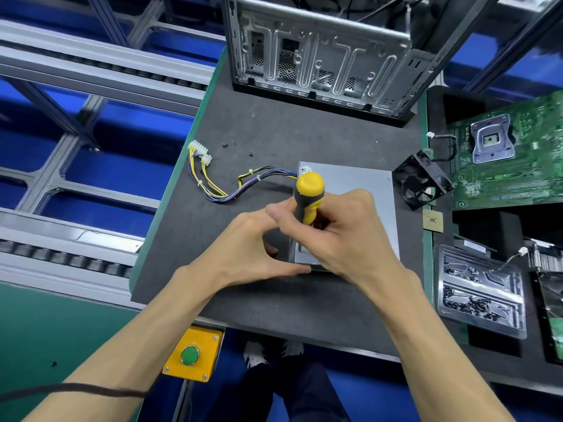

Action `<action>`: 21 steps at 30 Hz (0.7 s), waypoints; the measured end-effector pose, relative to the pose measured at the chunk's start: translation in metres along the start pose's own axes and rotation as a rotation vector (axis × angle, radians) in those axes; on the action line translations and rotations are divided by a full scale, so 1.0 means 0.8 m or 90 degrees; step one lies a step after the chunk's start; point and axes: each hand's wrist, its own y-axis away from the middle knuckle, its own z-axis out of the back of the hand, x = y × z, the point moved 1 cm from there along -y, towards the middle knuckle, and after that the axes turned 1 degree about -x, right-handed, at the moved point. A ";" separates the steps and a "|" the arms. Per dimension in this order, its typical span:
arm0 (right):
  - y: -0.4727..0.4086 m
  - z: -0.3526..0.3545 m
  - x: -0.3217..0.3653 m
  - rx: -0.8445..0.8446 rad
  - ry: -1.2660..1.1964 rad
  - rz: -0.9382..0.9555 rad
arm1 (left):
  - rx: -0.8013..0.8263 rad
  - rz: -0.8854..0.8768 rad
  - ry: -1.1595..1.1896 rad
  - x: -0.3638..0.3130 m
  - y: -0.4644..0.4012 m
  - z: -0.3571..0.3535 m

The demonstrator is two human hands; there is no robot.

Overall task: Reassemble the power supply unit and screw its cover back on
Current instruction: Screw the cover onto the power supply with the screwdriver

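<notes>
The grey metal power supply unit (359,184) lies on the dark mat (265,129), its cover on top. Its bundle of coloured wires (219,187) runs left to white connectors. My right hand (341,236) grips a yellow and black screwdriver (309,193), held upright with its tip at the unit's near left corner. My left hand (243,248) rests against the unit's near left side, thumb along the lower edge and fingers curved up towards the screwdriver shaft. Two small black screws (225,145) lie loose on the mat beyond the wires.
An empty computer case (323,56) stands at the back. A black fan (422,181), a green motherboard (505,153), a CPU chip (432,220) and a clear tray of screws (481,287) lie to the right. A yellow box with a green button (192,354) sits at the front edge.
</notes>
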 end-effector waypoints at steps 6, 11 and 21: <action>0.007 -0.013 0.001 -0.033 -0.028 0.025 | 0.156 0.082 -0.096 -0.016 0.005 0.030; 0.010 -0.011 0.001 -0.057 -0.027 0.012 | -0.090 0.063 0.099 -0.088 0.005 0.092; 0.019 -0.002 0.000 -0.035 -0.035 -0.049 | -0.181 0.010 0.196 -0.174 -0.024 0.023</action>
